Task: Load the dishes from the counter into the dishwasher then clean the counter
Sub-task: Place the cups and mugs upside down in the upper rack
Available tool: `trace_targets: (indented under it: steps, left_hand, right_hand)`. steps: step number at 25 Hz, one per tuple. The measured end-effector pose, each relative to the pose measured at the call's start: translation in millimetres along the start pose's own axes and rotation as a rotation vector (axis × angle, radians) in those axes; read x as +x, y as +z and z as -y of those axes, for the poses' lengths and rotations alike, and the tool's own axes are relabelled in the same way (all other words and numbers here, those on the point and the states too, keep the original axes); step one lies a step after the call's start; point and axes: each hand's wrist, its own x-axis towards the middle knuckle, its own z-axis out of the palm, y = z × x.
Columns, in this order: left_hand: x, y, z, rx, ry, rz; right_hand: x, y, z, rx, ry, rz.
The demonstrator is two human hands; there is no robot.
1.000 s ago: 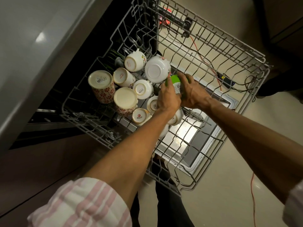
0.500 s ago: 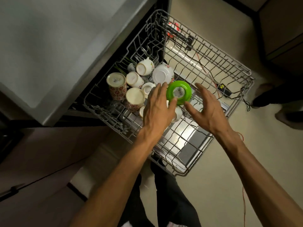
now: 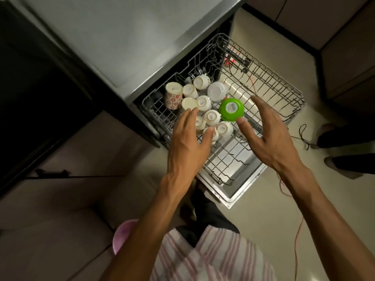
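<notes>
Left hand (image 3: 187, 142): fingers spread, empty, above cups (image 3: 211, 118).
Right hand (image 3: 267, 136): fingers apart, empty.
Green bowl (image 3: 231, 109): upside down in rack (image 3: 280, 86).

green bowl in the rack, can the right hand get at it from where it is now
Probably yes. The right hand hangs open just beside the green bowl, which sits upside down in the rack. Its top and right side are bare; cups crowd only its left.

Red cable (image 3: 296, 248) trails over the beige floor (image 3: 253, 224).
</notes>
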Motion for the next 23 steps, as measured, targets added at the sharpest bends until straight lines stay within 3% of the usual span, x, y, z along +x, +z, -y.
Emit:
trace_targets:
  steps: [10,18,23]
  left_hand:
    - [-100,-17,-39,-0.111,-0.013,-0.227]
    - [-131,31,-87,0.043,-0.085,-0.376]
    - [-145,82,-122,0.015,-0.201,-0.467]
  right_hand:
    - [-66,-44,34,-0.064,-0.195,0.015]
    - [-79,-89,-12,-0.039,-0.33,0.123]
    - [-70,-129,-53,0.014,-0.367,0.215]
